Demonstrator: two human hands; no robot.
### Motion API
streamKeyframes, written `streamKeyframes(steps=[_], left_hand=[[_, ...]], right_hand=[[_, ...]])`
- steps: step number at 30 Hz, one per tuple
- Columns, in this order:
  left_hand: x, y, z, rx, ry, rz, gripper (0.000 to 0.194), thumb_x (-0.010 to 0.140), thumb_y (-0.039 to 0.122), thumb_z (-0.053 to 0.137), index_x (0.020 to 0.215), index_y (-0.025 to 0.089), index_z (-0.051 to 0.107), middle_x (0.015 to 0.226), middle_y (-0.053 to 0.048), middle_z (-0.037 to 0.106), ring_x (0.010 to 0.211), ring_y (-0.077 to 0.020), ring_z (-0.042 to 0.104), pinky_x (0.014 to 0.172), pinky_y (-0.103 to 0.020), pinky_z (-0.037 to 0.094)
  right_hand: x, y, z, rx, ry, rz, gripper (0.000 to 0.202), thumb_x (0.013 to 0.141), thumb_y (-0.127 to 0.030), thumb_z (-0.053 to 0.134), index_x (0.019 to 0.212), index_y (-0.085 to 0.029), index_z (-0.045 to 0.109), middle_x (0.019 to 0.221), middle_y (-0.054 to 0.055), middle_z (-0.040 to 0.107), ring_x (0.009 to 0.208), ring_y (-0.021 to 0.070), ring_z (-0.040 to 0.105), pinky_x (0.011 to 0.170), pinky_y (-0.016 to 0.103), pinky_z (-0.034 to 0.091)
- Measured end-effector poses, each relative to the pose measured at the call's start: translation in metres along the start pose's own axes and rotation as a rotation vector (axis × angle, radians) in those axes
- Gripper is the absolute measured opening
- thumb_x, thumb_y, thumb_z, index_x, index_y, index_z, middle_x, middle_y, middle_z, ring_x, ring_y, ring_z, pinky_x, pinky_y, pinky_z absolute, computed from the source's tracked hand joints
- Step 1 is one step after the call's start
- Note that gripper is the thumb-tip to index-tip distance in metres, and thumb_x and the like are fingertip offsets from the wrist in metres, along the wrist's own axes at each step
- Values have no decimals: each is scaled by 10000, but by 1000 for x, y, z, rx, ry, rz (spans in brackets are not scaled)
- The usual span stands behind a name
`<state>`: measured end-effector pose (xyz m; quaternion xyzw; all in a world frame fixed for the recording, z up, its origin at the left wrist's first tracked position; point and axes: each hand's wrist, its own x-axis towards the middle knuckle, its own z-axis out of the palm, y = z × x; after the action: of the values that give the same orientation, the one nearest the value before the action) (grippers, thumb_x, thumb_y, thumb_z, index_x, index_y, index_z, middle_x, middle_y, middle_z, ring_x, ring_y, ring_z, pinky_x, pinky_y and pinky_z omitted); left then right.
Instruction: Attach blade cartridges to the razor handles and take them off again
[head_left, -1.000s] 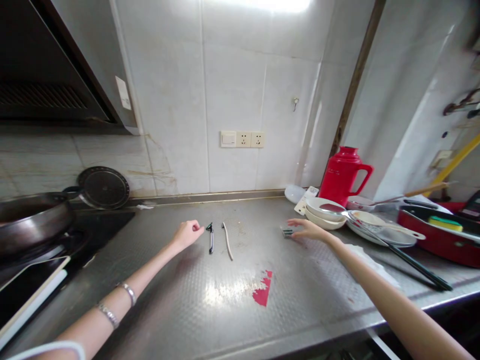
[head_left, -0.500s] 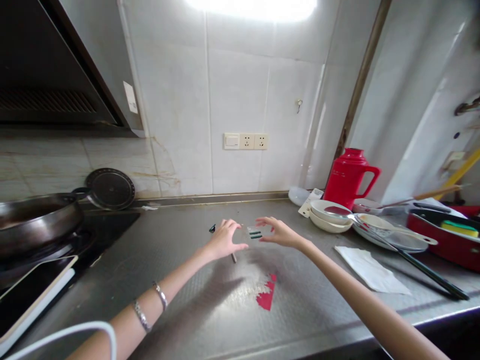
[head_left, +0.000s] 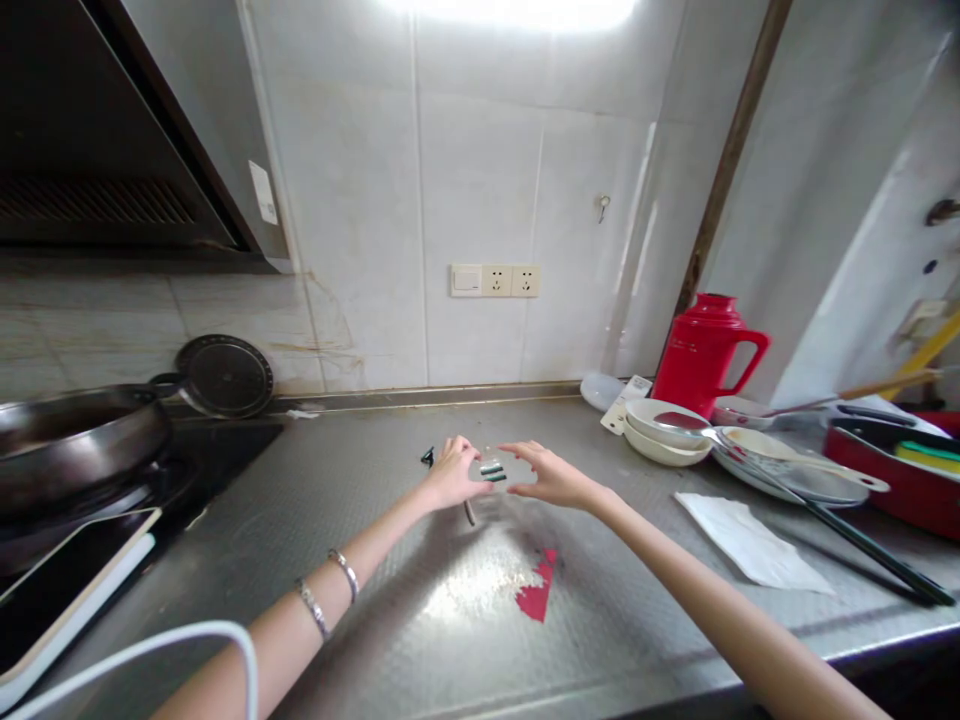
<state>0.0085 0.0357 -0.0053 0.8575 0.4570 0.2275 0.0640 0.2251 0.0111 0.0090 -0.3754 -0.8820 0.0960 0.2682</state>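
Note:
My left hand (head_left: 450, 474) is over the middle of the counter, its thumb and fingers curved around the edge of a small clear piece with dark green stripes (head_left: 493, 472). It looks like a plastic packet, too small to name surely. Opposite, my right hand (head_left: 553, 477) has thumb and fingers apart, its fingertips close to the piece's right side. Under my left hand lies a thin tool, mostly hidden; only its dark far end (head_left: 427, 457) and greyish near end (head_left: 469, 512) show. A torn red scrap (head_left: 537, 590) lies nearer to me.
On the right are a red thermos (head_left: 705, 355), stacked white bowls (head_left: 666, 446), a long dark-handled ladle (head_left: 870, 545), a white cloth (head_left: 750, 540) and a red pot (head_left: 892, 480). On the left stand a steel pan (head_left: 82, 440) and a phone-like device (head_left: 75, 590) with a white cable (head_left: 172, 632).
The striped clear piece has shifted left, from beside my right fingers into my left hand's grasp. My hands have come closer together. The view has shifted slightly.

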Motion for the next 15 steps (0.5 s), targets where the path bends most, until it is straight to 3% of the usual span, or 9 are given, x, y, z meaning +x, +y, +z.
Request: streamKeyframes(steps=[7, 15], left_hand=[[15, -19, 20, 138, -81, -96, 504, 662, 587, 549, 1001, 216, 590, 1029, -88, 450, 1028, -268, 393, 873, -372, 333], [19, -28, 29, 179, -112, -151, 452, 690, 560, 528, 973, 214, 596, 1029, -102, 456, 1041, -291, 390, 865, -406, 315]], right_hand=[[-4, 23, 6, -49, 34, 49, 532, 775, -331, 545, 1275, -221, 398, 1162, 100, 539, 967, 200, 536, 829, 356, 439], [-10, 28, 7, -60, -20, 85, 494, 774, -289, 528, 1248, -196, 426, 1084, 95, 564, 880, 185, 557, 814, 344, 437]])
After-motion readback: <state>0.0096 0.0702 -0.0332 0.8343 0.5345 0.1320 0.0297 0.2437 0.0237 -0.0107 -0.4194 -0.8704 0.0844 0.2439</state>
